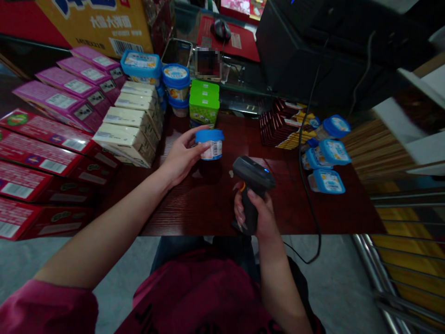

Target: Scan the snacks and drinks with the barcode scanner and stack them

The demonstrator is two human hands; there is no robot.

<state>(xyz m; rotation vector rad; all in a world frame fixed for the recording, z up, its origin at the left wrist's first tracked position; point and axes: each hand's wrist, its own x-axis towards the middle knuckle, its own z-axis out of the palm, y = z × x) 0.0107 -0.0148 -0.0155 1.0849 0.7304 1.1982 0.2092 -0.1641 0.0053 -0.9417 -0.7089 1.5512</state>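
Between the fingers of my left hand (181,160) is a small plastic tub (212,149) with a blue lid, its barcode label turned to the right. It is above the dark red wooden table (194,208). My right hand (257,208) is wrapped round the grip of a black barcode scanner (253,172), whose head points toward the tub and shows a small blue light. Behind the tub stand green boxes (204,104) and a stack of blue-lidded tubs (176,88). The scanner's lower end is close to the table's front edge.
Red boxes (41,153), purple boxes (62,90) and cream boxes (127,130) line the left side. Brown-and-yellow packets (283,125) and several blue-lidded tubs (328,181) stand on the right. A black cable (308,195) hangs over the table's front edge. A mouse (221,30) lies at the back.
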